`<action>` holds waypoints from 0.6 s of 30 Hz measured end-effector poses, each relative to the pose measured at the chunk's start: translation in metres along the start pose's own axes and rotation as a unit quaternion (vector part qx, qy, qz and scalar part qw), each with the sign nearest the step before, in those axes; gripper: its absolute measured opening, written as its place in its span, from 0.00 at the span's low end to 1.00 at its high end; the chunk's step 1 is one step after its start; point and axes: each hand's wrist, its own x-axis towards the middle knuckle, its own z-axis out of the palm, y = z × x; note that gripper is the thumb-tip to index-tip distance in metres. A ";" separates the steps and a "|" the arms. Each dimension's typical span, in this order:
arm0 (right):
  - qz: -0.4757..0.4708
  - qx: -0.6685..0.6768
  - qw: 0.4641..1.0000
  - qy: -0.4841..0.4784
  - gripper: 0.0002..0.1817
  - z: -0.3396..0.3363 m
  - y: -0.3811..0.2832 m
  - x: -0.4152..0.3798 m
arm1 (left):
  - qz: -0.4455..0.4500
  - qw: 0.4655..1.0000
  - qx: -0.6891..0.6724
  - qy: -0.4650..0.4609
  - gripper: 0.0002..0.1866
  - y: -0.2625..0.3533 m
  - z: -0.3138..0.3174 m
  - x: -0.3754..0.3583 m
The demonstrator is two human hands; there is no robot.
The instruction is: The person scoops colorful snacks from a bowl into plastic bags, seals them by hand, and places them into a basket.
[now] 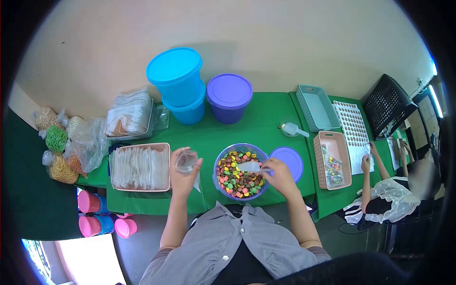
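Note:
My left hand (pixel 179 184) is wrapped around a small clear plastic cup (pixel 186 160), whose open top faces me. The cup looks empty. In my right hand (pixel 281 177) is the handle of a white scoop (pixel 249 166), its blade down among the candies. These colourful round candies (pixel 237 183), brown, yellow, green and pink, fill a purple tub (pixel 218 186) in front of me. Its purple lid (pixel 293 164) lies flat to the right, partly under the tub's side. A pink basket (pixel 168 156) of flat clear packets (pixel 138 167) stands beside my left hand.
Blue tubs (pixel 175 78) and a lidded purple tub (pixel 230 92) stand behind. Another scoop (pixel 292 129) lies right, near a teal basket (pixel 317 109) and a pink basket (pixel 336 142). Bagged snacks (pixel 61 168) are far left. Another person (pixel 392 199) works at right.

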 end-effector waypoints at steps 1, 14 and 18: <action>0.000 -0.001 1.000 -0.001 0.11 -0.002 -0.004 0.003 | -0.012 1.000 0.001 -0.018 0.24 -0.007 0.003 -0.002; -0.055 0.135 0.989 0.030 0.08 0.003 -0.026 0.052 | -0.074 0.994 0.033 -0.069 0.24 -0.014 -0.001 -0.009; -0.098 0.091 0.990 0.051 0.07 0.012 -0.018 0.061 | -0.058 0.996 0.047 -0.049 0.24 -0.022 -0.005 -0.007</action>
